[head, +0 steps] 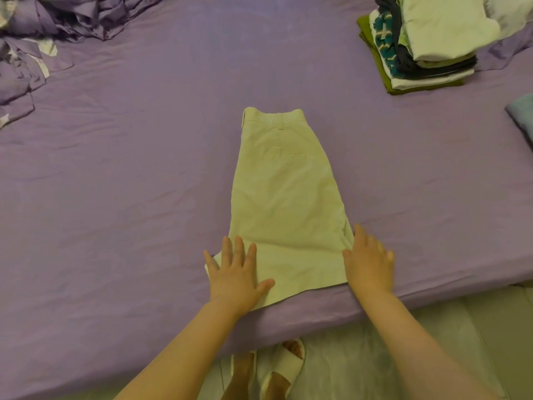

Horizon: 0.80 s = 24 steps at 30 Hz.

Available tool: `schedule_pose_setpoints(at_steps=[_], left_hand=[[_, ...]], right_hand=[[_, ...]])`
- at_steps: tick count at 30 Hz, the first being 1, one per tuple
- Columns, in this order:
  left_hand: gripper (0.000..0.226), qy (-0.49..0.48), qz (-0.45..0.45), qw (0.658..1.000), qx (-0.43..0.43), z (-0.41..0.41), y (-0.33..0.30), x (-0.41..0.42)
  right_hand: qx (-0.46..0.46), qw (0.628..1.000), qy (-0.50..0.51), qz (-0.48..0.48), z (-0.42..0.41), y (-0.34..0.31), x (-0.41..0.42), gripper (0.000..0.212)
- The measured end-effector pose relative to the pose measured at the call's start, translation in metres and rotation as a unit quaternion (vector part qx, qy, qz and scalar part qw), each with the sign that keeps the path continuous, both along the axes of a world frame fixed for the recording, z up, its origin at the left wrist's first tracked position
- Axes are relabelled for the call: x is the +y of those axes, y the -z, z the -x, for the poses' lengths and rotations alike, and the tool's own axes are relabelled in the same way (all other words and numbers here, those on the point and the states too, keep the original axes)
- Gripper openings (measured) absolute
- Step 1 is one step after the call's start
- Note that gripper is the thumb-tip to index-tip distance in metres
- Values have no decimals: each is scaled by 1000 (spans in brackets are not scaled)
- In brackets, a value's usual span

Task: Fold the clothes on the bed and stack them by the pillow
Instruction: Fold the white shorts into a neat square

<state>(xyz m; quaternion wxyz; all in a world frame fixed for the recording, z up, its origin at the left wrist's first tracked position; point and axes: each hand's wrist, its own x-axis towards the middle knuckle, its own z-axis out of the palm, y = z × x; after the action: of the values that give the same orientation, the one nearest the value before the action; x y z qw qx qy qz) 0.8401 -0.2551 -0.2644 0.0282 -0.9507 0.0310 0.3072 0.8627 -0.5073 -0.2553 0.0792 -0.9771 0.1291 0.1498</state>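
A pair of cream shorts (285, 197) lies flat on the purple bed sheet (129, 183), folded in half lengthwise, with the waistband far from me and the leg hem near the bed's front edge. My left hand (235, 274) rests flat with spread fingers on the near left corner of the hem. My right hand (369, 259) lies flat with straight fingers at the near right edge of the shorts, partly on the sheet. A stack of folded clothes (424, 44) stands at the far right, topped by a white garment.
A crumpled purple duvet (57, 21) is bunched at the far left. A folded blue-grey item (523, 116) lies at the right edge. The bed's front edge runs just under my wrists. Below it are a pale floor and my feet in white sandals (284, 370).
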Motion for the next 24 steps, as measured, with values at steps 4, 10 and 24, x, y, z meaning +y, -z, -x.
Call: schedule_pose_setpoints(at_steps=[4,10,24], left_hand=[[65,70,78,992,-70,-22,-8,-15],[62,135,105,982,-85,-86,3,-27],[79,197,47,966,-160,-255,34,15]], right_hand=[[-51,987,-154,12,-18,-14,28,72],[91,968,-233,-28,-53,11,59,65],[13,962,-269,36,-215,42,72,64]])
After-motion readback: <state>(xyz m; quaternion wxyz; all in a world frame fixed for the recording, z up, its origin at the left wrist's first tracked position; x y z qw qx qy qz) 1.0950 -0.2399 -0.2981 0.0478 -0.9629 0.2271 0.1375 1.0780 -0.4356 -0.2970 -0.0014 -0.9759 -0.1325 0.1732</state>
